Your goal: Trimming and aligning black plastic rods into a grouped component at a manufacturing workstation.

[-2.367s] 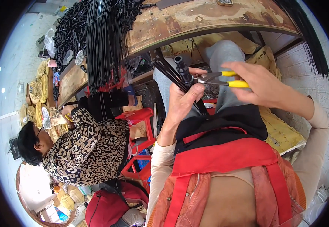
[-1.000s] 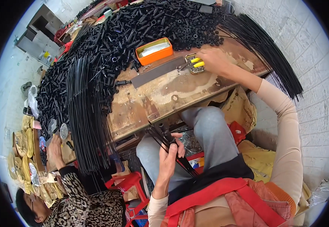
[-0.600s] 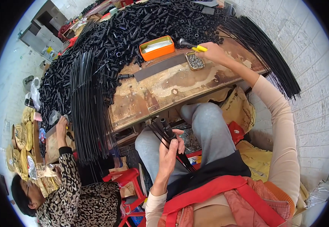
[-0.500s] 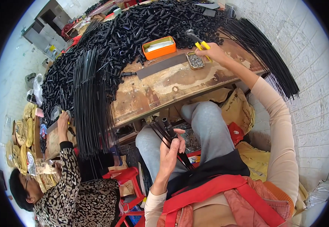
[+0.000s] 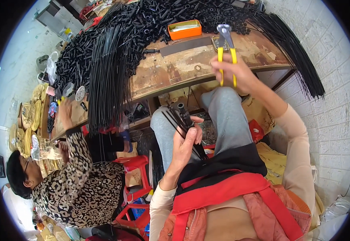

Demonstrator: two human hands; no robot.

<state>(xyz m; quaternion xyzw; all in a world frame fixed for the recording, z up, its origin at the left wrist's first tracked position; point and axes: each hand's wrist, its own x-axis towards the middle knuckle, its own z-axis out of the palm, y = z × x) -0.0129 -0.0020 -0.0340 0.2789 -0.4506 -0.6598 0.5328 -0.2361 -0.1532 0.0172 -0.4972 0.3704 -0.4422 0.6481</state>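
Note:
My left hand (image 5: 186, 145) is closed over my lap around several thin black rods (image 5: 172, 120) and a black tubular plastic fitting (image 5: 185, 115). The fitting's open end points up and away from me. In my right hand (image 5: 241, 73), above the table's front edge, is a pair of end-cutting pliers (image 5: 224, 40) with yellow handles. Its handles are spread and its metal head points to the far side. Just behind the pliers stands a small tin (image 5: 214, 42) of small metal pieces, partly hidden by them.
A heap of black plastic fittings (image 5: 150, 24) covers the back of the wooden table (image 5: 175, 72). An orange box (image 5: 185, 30) and a flat dark strip (image 5: 186, 46) lie before it. Black rod bundles (image 5: 108, 76) hang over the edge. At left, a co-worker's hand (image 5: 65, 112) works.
My right hand has drawn the pliers back from the tin toward me, and their head now points away. My left hand still grips the rods and fitting. The view has shifted slightly.

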